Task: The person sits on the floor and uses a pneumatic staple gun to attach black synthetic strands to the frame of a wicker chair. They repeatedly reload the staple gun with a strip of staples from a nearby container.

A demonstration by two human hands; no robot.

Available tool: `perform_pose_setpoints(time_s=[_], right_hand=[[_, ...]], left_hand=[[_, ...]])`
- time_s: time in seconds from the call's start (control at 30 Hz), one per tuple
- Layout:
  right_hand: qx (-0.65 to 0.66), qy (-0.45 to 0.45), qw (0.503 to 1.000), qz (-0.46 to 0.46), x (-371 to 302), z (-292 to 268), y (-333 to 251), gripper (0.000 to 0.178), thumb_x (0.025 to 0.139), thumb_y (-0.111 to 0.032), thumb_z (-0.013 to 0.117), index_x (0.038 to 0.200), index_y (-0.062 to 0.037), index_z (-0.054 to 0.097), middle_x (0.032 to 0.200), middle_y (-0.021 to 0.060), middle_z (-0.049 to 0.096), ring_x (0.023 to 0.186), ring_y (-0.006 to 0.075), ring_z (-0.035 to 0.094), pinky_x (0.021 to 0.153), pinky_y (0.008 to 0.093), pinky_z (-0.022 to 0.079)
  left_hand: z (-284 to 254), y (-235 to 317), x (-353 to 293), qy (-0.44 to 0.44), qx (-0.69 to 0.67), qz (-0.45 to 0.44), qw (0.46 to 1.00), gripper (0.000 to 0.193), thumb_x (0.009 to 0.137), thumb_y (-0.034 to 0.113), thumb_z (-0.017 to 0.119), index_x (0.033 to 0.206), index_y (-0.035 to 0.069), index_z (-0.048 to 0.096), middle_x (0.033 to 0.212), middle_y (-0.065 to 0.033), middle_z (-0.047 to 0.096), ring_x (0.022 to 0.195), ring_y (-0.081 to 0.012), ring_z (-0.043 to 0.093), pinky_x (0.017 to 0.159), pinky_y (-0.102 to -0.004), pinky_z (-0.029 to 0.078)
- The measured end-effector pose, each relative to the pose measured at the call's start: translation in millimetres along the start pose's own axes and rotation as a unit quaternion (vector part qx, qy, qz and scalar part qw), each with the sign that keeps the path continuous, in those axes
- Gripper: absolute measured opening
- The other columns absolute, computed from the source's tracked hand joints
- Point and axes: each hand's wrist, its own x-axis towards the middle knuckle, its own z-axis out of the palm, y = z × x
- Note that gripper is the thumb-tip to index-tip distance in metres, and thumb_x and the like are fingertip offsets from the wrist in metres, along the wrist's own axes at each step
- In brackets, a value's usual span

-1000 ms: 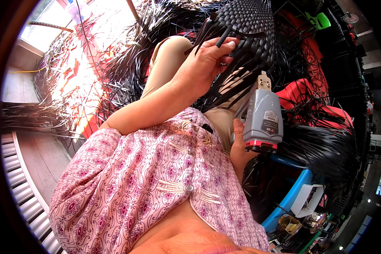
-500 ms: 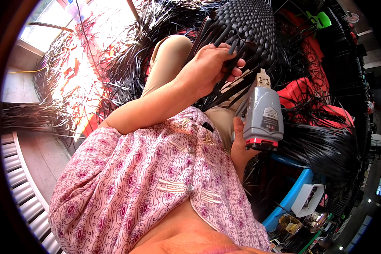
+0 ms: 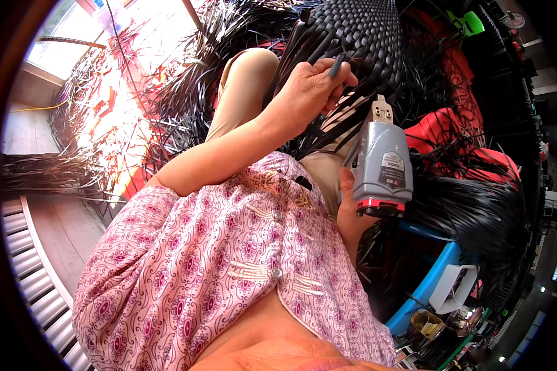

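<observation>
A black woven panel [image 3: 359,28] of flat plastic strips leans over my knees at the upper middle, with loose strip ends hanging from its near edge. My left hand [image 3: 312,89] is closed at that edge, pinching a dark flat strip [image 3: 336,65] whose short end stands up between thumb and fingers. My right hand [image 3: 351,213] is wrapped round the handle of a grey staple gun [image 3: 384,161] with a red band at its rear. The tool's metal nose [image 3: 382,110] points away from me toward the loose strips, apart from my left hand. Most of the right fingers are hidden behind the tool.
Tangled black strips [image 3: 198,80] cover the floor on the left and far side. A thick bundle of strips [image 3: 470,213] lies at right beside red material [image 3: 433,130]. Closer in stand a blue bin [image 3: 427,287] and a white container [image 3: 455,289]. Something bright green [image 3: 472,23] is at far right.
My left hand has shifted slightly left, and the strip end now shows more plainly between its fingers. The staple gun has barely moved, still in my right hand.
</observation>
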Motion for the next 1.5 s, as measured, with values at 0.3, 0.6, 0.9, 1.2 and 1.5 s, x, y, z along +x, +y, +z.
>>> perform_pose_setpoints(time_s=[0.3, 0.6, 0.9, 1.2, 1.5], right_hand=[[-0.003, -0.013, 1.000, -0.024, -9.3, 3.6, 14.5, 0.051, 0.081, -0.018, 0.076, 0.123, 0.0030, 0.055, 0.111, 0.0170, 0.064, 0.102, 0.0285, 0.061, 0.090, 0.0402, 0.047], [-0.016, -0.006, 0.992, -0.124, 2.7, 21.0, 33.1, 0.050, 0.075, -0.015, 0.078, 0.118, 0.0018, 0.058, 0.093, 0.0147, 0.070, 0.082, 0.0260, 0.071, 0.073, 0.0329, 0.054], [0.129, -0.008, 0.988, -0.088, 5.8, 27.2, 38.7, 0.054, 0.076, -0.019, 0.076, 0.121, 0.0034, 0.057, 0.096, 0.0179, 0.069, 0.082, 0.0342, 0.070, 0.071, 0.0368, 0.055], [0.088, 0.006, 0.983, -0.161, 19.9, 6.3, 17.9, 0.050, 0.076, -0.027, 0.077, 0.113, 0.0032, 0.062, 0.084, 0.0134, 0.070, 0.072, 0.0273, 0.071, 0.065, 0.0339, 0.056], [0.028, 0.012, 0.988, -0.148, 16.2, 0.0, 18.1, 0.048, 0.075, -0.032, 0.078, 0.106, 0.0018, 0.063, 0.080, 0.0110, 0.069, 0.070, 0.0238, 0.070, 0.063, 0.0326, 0.055]], left_hand=[[-8.6, -51.4, 18.3, 0.006, 0.068, 0.050, 0.996, 0.036, 0.101, 0.030, 0.049, 0.084, 0.001, 0.060, 0.063, 0.0031, 0.046, 0.059, -0.0055, 0.043, 0.053, -0.0226, 0.036], [-4.0, -71.1, 25.7, 0.004, 0.132, 0.197, 0.971, 0.035, 0.103, 0.029, 0.048, 0.101, -0.002, 0.062, 0.084, -0.0016, 0.063, 0.077, -0.0071, 0.051, 0.070, -0.0258, 0.045], [-4.2, -65.8, 19.0, -0.008, 0.039, 0.119, 0.992, 0.032, 0.102, 0.029, 0.048, 0.096, 0.001, 0.062, 0.071, 0.0010, 0.056, 0.068, -0.0042, 0.050, 0.062, -0.0217, 0.041], [-13.4, -38.7, 28.4, -0.087, -0.132, -0.075, 0.985, 0.044, 0.100, 0.044, 0.045, 0.102, 0.002, 0.061, 0.074, -0.0048, 0.059, 0.065, -0.0122, 0.060, 0.058, -0.0252, 0.052], [-1.0, -20.2, 16.3, -0.018, -0.070, -0.040, 0.997, 0.040, 0.099, 0.040, 0.049, 0.103, 0.002, 0.060, 0.079, -0.0050, 0.061, 0.062, -0.0111, 0.060, 0.058, -0.0210, 0.049]])
